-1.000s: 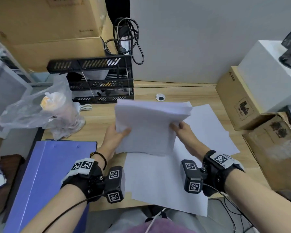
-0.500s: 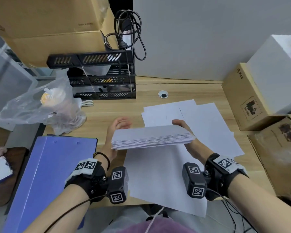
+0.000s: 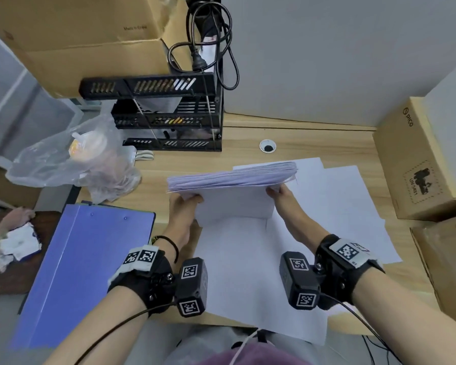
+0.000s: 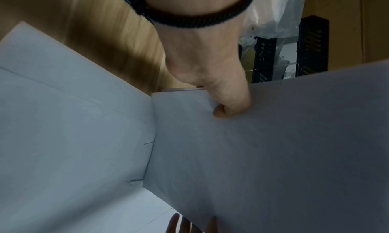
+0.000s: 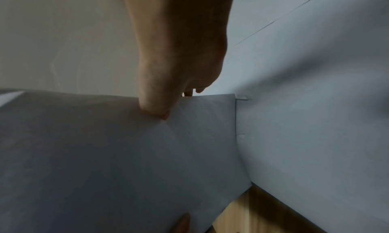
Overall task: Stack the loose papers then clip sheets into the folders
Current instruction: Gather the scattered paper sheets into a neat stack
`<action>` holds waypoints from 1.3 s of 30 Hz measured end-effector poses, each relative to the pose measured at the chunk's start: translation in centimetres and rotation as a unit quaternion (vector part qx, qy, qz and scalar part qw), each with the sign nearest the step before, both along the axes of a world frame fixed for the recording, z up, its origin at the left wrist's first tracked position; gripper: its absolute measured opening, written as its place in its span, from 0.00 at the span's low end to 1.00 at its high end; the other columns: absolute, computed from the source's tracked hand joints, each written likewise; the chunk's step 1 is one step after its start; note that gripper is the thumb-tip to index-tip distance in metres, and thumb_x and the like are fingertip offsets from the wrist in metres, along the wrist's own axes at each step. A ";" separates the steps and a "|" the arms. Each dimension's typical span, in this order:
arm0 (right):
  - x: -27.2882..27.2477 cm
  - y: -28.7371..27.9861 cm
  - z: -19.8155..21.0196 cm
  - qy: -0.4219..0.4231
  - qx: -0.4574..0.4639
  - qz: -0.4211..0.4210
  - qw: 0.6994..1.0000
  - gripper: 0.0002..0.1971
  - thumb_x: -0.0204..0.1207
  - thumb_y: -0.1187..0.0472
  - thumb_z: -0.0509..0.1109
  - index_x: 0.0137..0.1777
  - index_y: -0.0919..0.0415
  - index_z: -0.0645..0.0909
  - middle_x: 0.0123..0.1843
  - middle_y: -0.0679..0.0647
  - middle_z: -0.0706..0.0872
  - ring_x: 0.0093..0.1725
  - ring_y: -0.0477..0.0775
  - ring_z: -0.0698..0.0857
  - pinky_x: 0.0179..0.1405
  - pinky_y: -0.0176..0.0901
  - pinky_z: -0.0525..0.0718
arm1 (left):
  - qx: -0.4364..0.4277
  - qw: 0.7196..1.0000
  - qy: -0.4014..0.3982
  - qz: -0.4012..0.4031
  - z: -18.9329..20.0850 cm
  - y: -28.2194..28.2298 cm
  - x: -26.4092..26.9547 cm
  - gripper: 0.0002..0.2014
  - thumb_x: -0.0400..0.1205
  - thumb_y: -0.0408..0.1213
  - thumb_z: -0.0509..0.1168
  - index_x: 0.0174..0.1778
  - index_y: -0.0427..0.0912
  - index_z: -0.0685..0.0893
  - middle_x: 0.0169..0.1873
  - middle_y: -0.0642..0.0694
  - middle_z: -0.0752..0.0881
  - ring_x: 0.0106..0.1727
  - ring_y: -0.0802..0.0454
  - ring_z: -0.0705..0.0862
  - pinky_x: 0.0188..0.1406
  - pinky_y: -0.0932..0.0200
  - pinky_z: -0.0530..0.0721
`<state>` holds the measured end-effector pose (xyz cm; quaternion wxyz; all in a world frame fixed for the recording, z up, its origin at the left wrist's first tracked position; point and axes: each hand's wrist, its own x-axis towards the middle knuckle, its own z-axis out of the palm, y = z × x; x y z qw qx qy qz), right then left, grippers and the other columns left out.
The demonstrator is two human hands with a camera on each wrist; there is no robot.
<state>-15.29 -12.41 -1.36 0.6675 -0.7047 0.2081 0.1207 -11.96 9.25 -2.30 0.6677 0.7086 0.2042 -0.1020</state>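
1. I hold a thick stack of white papers [image 3: 232, 196] upright in front of me, its lower edge standing on the loose sheets [image 3: 248, 272] that lie spread over the wooden surface [image 3: 313, 138].
2. My left hand [image 3: 183, 206] grips the stack's left edge; in the left wrist view my thumb [image 4: 229, 101] is curled against the face nearest me, and the other fingers are hidden behind the paper.
3. My right hand [image 3: 281, 194] grips the stack's right edge the same way, thumb [image 5: 153, 105] pressed onto the near face, with two fingertips just showing behind the paper.
4. The top of the stack leans away from me, so its fanned upper edge shows as a band of thin layers.
5. More loose sheets lie flat to the right of the stack and beneath my right forearm, overlapping one another.
6. A closed blue folder [image 3: 90, 272] lies flat on the surface to the left of my left wrist, apart from the papers.
7. Behind the folder sits a crumpled clear plastic bag [image 3: 71, 159], and behind that a black tiered tray rack [image 3: 169, 117].
8. Cardboard boxes [image 3: 411, 164] stand along the right side of the surface.
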 end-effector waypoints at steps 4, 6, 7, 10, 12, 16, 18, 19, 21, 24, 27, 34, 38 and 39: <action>1.8 -0.5 1.3 -0.040 0.012 -0.003 0.999 0.17 0.87 0.56 0.53 0.73 0.49 0.73 0.68 0.41 0.81 0.66 0.41 0.79 0.56 0.36 0.76 | -0.022 0.997 -0.061 0.030 1.7 -0.8 1.4 0.13 0.75 0.21 0.63 0.53 0.38 0.83 0.43 0.49 0.87 0.44 0.54 0.83 0.34 0.66 0.80; 2.6 -1.1 2.1 -0.051 0.021 -0.015 0.998 0.16 0.85 0.58 0.56 0.70 0.50 0.75 0.64 0.42 0.83 0.62 0.41 0.82 0.51 0.37 0.79 | -0.043 0.996 -0.078 0.027 2.5 -1.0 2.0 0.14 0.74 0.21 0.63 0.54 0.35 0.82 0.44 0.49 0.88 0.44 0.55 0.85 0.35 0.68 0.81; 2.8 -1.3 2.3 -0.056 0.026 -0.021 0.998 0.17 0.83 0.59 0.58 0.70 0.51 0.75 0.64 0.43 0.84 0.61 0.42 0.82 0.50 0.38 0.79 | -0.050 0.995 -0.085 0.020 2.7 -1.0 2.1 0.14 0.73 0.22 0.63 0.54 0.34 0.82 0.44 0.48 0.87 0.44 0.55 0.84 0.35 0.68 0.81; 2.4 -2.4 1.5 -0.064 0.025 -0.027 0.997 0.17 0.80 0.65 0.61 0.68 0.57 0.76 0.63 0.48 0.84 0.61 0.47 0.83 0.51 0.38 0.79 | -0.048 0.995 -0.091 0.003 2.3 -1.0 1.4 0.15 0.72 0.24 0.63 0.53 0.37 0.80 0.45 0.48 0.87 0.45 0.56 0.84 0.39 0.66 0.81; 1.9 -3.0 0.6 -0.068 0.028 -0.034 0.997 0.18 0.79 0.70 0.60 0.67 0.59 0.77 0.61 0.49 0.85 0.59 0.47 0.83 0.54 0.38 0.79 | -0.035 0.996 -0.083 0.002 1.7 -1.1 0.5 0.17 0.74 0.20 0.62 0.56 0.39 0.80 0.48 0.51 0.88 0.47 0.59 0.85 0.41 0.69 0.82; 1.6 -3.0 -0.3 -0.079 0.040 -0.010 0.996 0.18 0.78 0.71 0.59 0.65 0.58 0.80 0.60 0.48 0.87 0.56 0.44 0.84 0.55 0.38 0.79 | -0.014 0.998 -0.067 -0.001 0.8 -1.4 -0.3 0.17 0.76 0.19 0.61 0.56 0.40 0.80 0.48 0.50 0.88 0.48 0.57 0.85 0.42 0.68 0.83; 1.5 -2.3 -0.5 -0.081 0.032 0.002 0.996 0.19 0.79 0.70 0.59 0.65 0.55 0.79 0.61 0.47 0.87 0.58 0.44 0.84 0.55 0.39 0.81 | -0.001 0.998 -0.057 -0.006 0.7 -1.7 -0.5 0.17 0.76 0.19 0.61 0.56 0.41 0.80 0.49 0.51 0.88 0.49 0.56 0.85 0.42 0.66 0.82; 1.6 -2.1 -0.7 -0.079 0.027 0.000 0.997 0.20 0.78 0.71 0.59 0.66 0.54 0.78 0.61 0.47 0.86 0.59 0.46 0.84 0.57 0.41 0.81 | 0.005 0.999 -0.053 -0.010 0.6 -1.8 -0.5 0.17 0.76 0.19 0.60 0.57 0.40 0.80 0.49 0.51 0.88 0.50 0.56 0.85 0.42 0.66 0.81; 1.6 -2.1 -1.1 -0.069 0.010 -0.014 0.998 0.20 0.76 0.73 0.57 0.63 0.56 0.79 0.60 0.49 0.86 0.58 0.49 0.83 0.56 0.42 0.81 | 0.010 0.999 -0.046 -0.013 0.3 -1.7 -0.6 0.18 0.76 0.18 0.58 0.58 0.39 0.80 0.50 0.50 0.88 0.51 0.56 0.85 0.41 0.66 0.81; 1.6 -3.3 -1.7 -0.059 -0.010 -0.032 0.998 0.16 0.77 0.76 0.56 0.60 0.66 0.79 0.56 0.54 0.85 0.54 0.51 0.82 0.48 0.36 0.79 | 0.006 0.999 -0.043 0.014 0.3 -1.5 -0.7 0.17 0.77 0.20 0.58 0.59 0.38 0.81 0.50 0.50 0.87 0.51 0.54 0.84 0.43 0.65 0.80; 1.5 -3.5 -1.9 -0.057 0.004 -0.006 0.998 0.18 0.78 0.75 0.57 0.64 0.62 0.78 0.59 0.51 0.85 0.56 0.47 0.82 0.49 0.34 0.78 | 0.013 0.998 -0.059 0.003 0.7 -2.1 -0.7 0.15 0.77 0.17 0.58 0.49 0.41 0.81 0.44 0.51 0.87 0.45 0.58 0.83 0.36 0.73 0.81; 1.1 -4.2 -1.0 -0.080 0.038 0.022 0.996 0.14 0.84 0.64 0.60 0.66 0.57 0.79 0.62 0.46 0.85 0.60 0.42 0.82 0.52 0.33 0.77 | 0.005 0.997 -0.076 -0.002 0.8 -1.9 -0.8 0.14 0.80 0.25 0.62 0.61 0.38 0.81 0.52 0.49 0.88 0.50 0.57 0.84 0.44 0.67 0.82; 1.9 -4.8 0.9 -0.159 0.002 0.021 0.987 0.10 0.86 0.55 0.61 0.55 0.56 0.84 0.48 0.40 0.87 0.45 0.33 0.83 0.45 0.26 0.78 | 0.025 0.995 -0.083 -0.051 1.2 -1.6 -0.5 0.10 0.85 0.35 0.63 0.61 0.48 0.81 0.54 0.56 0.87 0.54 0.61 0.85 0.45 0.69 0.83; 2.3 -4.7 1.7 -0.190 -0.017 0.000 0.982 0.10 0.85 0.57 0.62 0.47 0.57 0.83 0.40 0.37 0.84 0.38 0.34 0.80 0.40 0.27 0.76 | 0.030 0.994 -0.090 -0.059 1.5 -1.8 -0.2 0.09 0.85 0.36 0.63 0.61 0.49 0.81 0.53 0.58 0.87 0.53 0.63 0.85 0.43 0.72 0.82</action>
